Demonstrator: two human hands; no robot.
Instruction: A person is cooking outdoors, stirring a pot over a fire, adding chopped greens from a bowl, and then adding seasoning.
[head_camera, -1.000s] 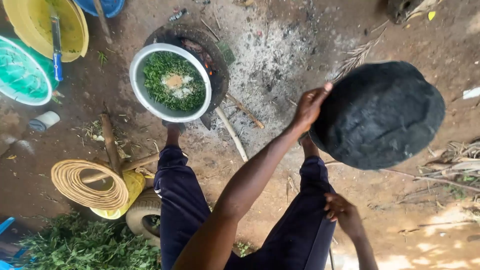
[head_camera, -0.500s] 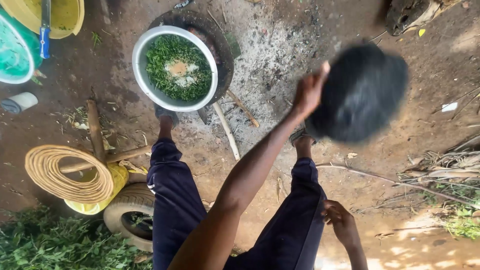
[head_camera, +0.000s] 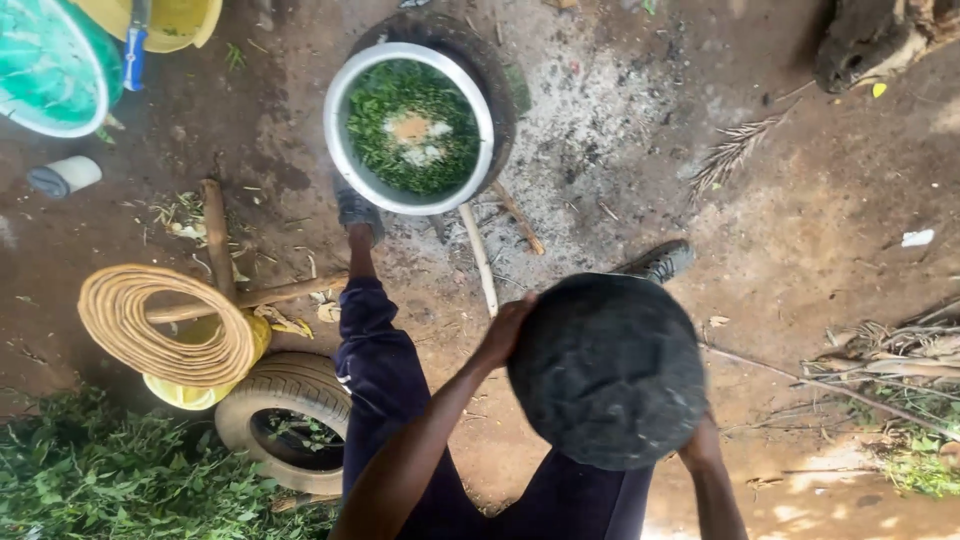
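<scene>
Both hands hold a round, soot-black pot lid (head_camera: 607, 370), or possibly a blackened pan seen from below, out over the person's lap and dark blue trousers. The left hand (head_camera: 507, 330) curls its fingers over the lid's left rim and grips it. The right hand (head_camera: 700, 445) is at the lower right rim, mostly hidden behind the lid, so only its wrist side shows; it appears to clasp the edge, though how far it is closed cannot be told.

Ahead, well apart from the lid, a metal pot (head_camera: 411, 128) of chopped green leaves with a pale patch in the middle sits on a dark round stove (head_camera: 497, 75) over grey ash. The person's left shoe (head_camera: 357, 212) stands just beside the pot's near rim; the right shoe (head_camera: 660, 262) is on the bare earth above the lid. Thin sticks (head_camera: 480, 258) lie between the feet.

To the left, a coiled woven ring (head_camera: 165, 325) rests on a yellow container (head_camera: 190, 390), next to a tyre (head_camera: 290, 420) and a heap of green leaves (head_camera: 130, 480). A green basin (head_camera: 50, 70) lies at the top left corner.
</scene>
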